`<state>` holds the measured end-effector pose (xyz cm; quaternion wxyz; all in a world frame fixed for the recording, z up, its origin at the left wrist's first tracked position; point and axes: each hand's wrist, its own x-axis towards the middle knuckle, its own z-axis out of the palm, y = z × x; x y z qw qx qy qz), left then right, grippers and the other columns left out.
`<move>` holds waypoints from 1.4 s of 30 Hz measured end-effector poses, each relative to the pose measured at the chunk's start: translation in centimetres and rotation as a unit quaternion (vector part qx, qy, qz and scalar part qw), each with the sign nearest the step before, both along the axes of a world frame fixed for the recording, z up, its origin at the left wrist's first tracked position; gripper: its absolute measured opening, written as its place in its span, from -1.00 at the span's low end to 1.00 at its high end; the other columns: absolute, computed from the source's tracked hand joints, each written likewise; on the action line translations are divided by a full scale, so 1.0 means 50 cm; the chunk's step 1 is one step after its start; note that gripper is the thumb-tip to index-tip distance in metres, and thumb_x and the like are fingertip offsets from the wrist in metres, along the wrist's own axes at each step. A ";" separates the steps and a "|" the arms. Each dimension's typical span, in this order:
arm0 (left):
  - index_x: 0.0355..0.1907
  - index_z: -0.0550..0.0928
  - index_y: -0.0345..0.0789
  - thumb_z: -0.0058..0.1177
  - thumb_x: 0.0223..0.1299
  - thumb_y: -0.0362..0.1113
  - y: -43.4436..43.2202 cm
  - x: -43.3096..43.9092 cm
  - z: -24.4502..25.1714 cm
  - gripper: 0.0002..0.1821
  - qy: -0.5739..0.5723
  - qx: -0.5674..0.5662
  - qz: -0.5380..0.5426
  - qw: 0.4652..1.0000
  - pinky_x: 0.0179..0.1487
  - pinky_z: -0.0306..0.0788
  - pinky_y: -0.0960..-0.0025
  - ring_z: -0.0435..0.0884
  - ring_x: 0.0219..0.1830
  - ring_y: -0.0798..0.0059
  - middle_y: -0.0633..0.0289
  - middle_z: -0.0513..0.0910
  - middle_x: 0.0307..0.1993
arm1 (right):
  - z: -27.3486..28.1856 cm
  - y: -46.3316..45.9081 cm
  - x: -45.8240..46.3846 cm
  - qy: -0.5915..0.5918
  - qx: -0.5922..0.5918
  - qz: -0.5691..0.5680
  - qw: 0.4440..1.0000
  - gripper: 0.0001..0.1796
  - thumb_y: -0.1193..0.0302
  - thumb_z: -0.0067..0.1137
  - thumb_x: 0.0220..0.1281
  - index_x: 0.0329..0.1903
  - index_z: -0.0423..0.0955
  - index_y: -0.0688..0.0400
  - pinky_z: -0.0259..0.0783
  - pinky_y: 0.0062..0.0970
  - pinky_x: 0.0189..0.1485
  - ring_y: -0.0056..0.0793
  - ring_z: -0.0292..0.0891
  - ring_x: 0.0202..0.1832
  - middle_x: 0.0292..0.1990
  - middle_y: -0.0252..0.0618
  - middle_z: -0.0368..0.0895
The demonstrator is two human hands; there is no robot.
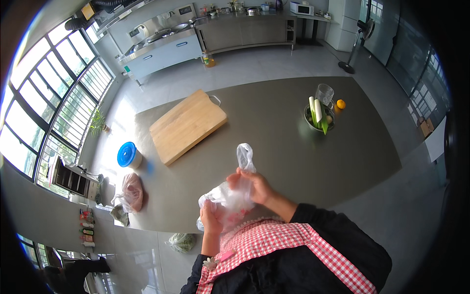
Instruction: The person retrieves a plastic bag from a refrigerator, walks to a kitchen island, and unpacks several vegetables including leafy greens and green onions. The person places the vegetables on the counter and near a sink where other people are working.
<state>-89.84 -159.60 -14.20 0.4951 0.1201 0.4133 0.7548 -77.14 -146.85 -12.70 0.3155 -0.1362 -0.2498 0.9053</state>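
A thin, see-through plastic bag (227, 202) is stretched between my two hands just above the near edge of the metal table. My left hand (210, 219) grips its lower left side, thumb on top. Farther up, my right hand (255, 185) pinches the bag's neck, and a loop-shaped handle of the bag stands up beyond the fingers. Reddish patches show through the lower part of the plastic; whether these are contents or the checked apron (268, 235) behind it, I cannot tell.
On the metal table (264, 117) lie a thick wooden cutting board (189, 126), a blue-lidded tub (128, 155), a bag of pink meat (132, 193) and a cloth (120, 215). At the right are a bowl of vegetables (318, 114), a glass pitcher (325, 93) and an orange fruit (341, 104). Bagged greens (181, 242) sit below the table edge.
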 end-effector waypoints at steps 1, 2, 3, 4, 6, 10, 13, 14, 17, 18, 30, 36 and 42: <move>-0.65 0.22 -0.17 -0.22 0.28 -0.08 0.004 0.009 0.003 -0.62 0.027 0.004 0.020 0.999 -0.61 0.11 0.50 0.04 -0.76 0.70 0.45 0.13 -0.79 | 0.002 0.002 -0.002 -0.005 -0.015 0.012 1.000 -0.82 0.41 -0.02 0.16 -0.22 0.45 0.20 0.42 -0.52 -0.37 -0.47 0.49 -0.45 -0.27 -0.10 0.56; -0.65 0.22 -0.17 -0.21 0.28 -0.08 0.007 0.022 0.006 -0.61 0.053 0.008 0.040 0.998 -0.62 0.09 0.54 0.03 -0.75 0.71 0.45 0.13 -0.78 | 0.005 0.003 -0.007 -0.077 0.033 0.034 0.996 -0.73 0.44 0.01 0.13 -0.08 0.42 0.20 0.37 -0.58 -0.48 -0.52 0.43 -0.56 -0.34 -0.13 0.54; -0.66 0.21 -0.17 -0.21 0.28 -0.08 0.013 0.030 0.012 -0.61 0.080 0.012 0.061 0.995 -0.63 0.08 0.57 0.03 -0.75 0.73 0.44 0.14 -0.78 | 0.007 0.001 -0.010 -0.150 0.124 0.086 0.977 -0.67 0.41 0.03 0.12 -0.04 0.37 0.21 0.36 -0.56 -0.43 -0.53 0.42 -0.52 -0.32 -0.14 0.54; -0.61 0.32 -0.22 -0.18 0.27 -0.15 0.017 0.034 0.019 -0.67 0.082 -0.009 0.086 0.993 -0.63 0.13 0.58 0.12 -0.74 0.68 0.42 0.20 -0.76 | 0.008 -0.001 -0.011 -0.213 0.213 0.125 0.945 -0.61 0.38 0.05 0.10 0.01 0.33 0.21 0.36 -0.55 -0.38 -0.54 0.41 -0.48 -0.30 -0.16 0.53; -0.54 0.40 -0.28 -0.15 0.26 -0.22 0.029 0.039 0.032 -0.74 0.209 -0.043 0.101 0.972 -0.60 0.22 0.51 0.22 -0.72 0.60 0.39 0.26 -0.73 | 0.006 -0.010 -0.012 -0.260 0.416 0.161 0.856 -0.46 0.30 0.13 0.05 0.10 0.26 0.18 0.31 -0.56 -0.31 -0.62 0.35 -0.35 -0.26 -0.26 0.50; -0.31 0.45 -0.44 0.00 0.08 -0.38 0.036 0.042 0.044 -0.83 0.699 -0.131 0.073 0.699 -0.50 0.35 0.33 0.51 -0.61 0.35 0.10 0.54 -0.58 | -0.010 -0.015 -0.020 -0.126 0.107 0.195 0.967 -0.30 0.07 0.24 -0.03 0.14 0.28 0.12 0.22 -0.65 -0.29 -0.67 0.30 -0.24 -0.23 -0.42 0.44; -0.30 0.48 -0.40 0.06 0.03 -0.31 0.036 0.040 0.029 -0.77 0.681 -0.138 -0.013 0.719 -0.41 0.37 0.29 0.56 -0.51 0.24 0.01 0.57 -0.51 | -0.015 0.003 -0.028 -0.155 0.041 0.104 0.982 -0.45 -0.06 0.08 0.09 -0.10 0.43 0.16 0.27 -0.67 -0.34 -0.63 0.38 -0.22 -0.23 -0.32 0.52; -0.29 0.48 -0.40 0.08 0.01 -0.27 0.036 0.037 0.021 -0.74 0.638 -0.144 -0.040 0.755 -0.38 0.38 0.26 0.57 -0.48 0.19 0.01 0.58 -0.51 | -0.014 0.014 -0.024 -0.147 0.008 0.074 0.986 -0.49 -0.05 0.03 0.13 -0.15 0.45 0.17 0.30 -0.65 -0.32 -0.63 0.40 -0.23 -0.23 -0.29 0.54; -0.33 0.53 -0.43 0.05 0.01 -0.26 0.030 0.009 0.002 -0.75 0.334 -0.166 -0.104 0.922 -0.45 0.34 0.45 0.49 -0.54 0.57 0.22 0.55 -0.55 | -0.003 0.040 -0.001 0.031 0.068 0.138 0.988 -0.52 -0.01 -0.05 0.21 -0.39 0.49 0.20 0.36 -0.62 -0.25 -0.64 0.41 -0.28 -0.17 -0.21 0.51; -0.37 0.52 -0.41 0.00 0.02 -0.28 0.028 0.003 -0.001 -0.79 0.219 -0.150 -0.082 0.960 -0.50 0.30 0.54 0.47 -0.58 0.59 0.29 0.50 -0.59 | 0.002 0.045 0.013 0.028 0.208 0.137 0.968 -0.55 0.02 0.00 0.19 -0.44 0.52 0.18 0.36 -0.62 -0.22 -0.62 0.39 -0.27 -0.07 -0.19 0.43; -0.13 0.48 -0.35 -0.37 0.29 0.13 0.003 0.000 0.020 -0.44 0.060 -0.073 -0.165 0.982 -0.49 0.36 0.45 0.44 -0.60 0.53 0.19 0.54 -0.50 | -0.012 -0.020 -0.046 -0.301 0.728 -0.086 0.610 -0.74 0.40 0.05 0.13 -0.13 0.42 0.26 0.40 -0.32 -0.15 -0.07 0.45 -0.16 -0.05 -0.05 0.41; -0.24 0.54 -0.34 -0.06 0.22 -0.24 0.015 -0.007 -0.030 -0.79 -0.059 -0.095 0.034 0.993 -0.39 0.35 0.56 0.49 -0.46 0.60 0.30 0.55 -0.44 | -0.020 -0.012 -0.011 -0.220 0.734 -0.023 0.642 -0.74 0.33 0.02 0.20 -0.14 0.47 0.21 0.22 -0.29 0.14 -0.16 0.34 0.06 0.07 -0.12 0.38; -0.50 0.56 -0.41 -0.08 0.26 -0.22 -0.099 -0.115 -0.083 -0.68 0.359 -0.201 0.132 0.902 -0.48 0.32 0.57 0.43 -0.59 0.70 0.37 0.52 -0.63 | -0.050 0.052 0.115 -0.310 0.557 -0.033 0.769 -0.67 0.20 -0.06 0.26 -0.19 0.55 0.18 0.25 -0.31 0.12 -0.20 0.39 0.01 -0.10 -0.13 0.53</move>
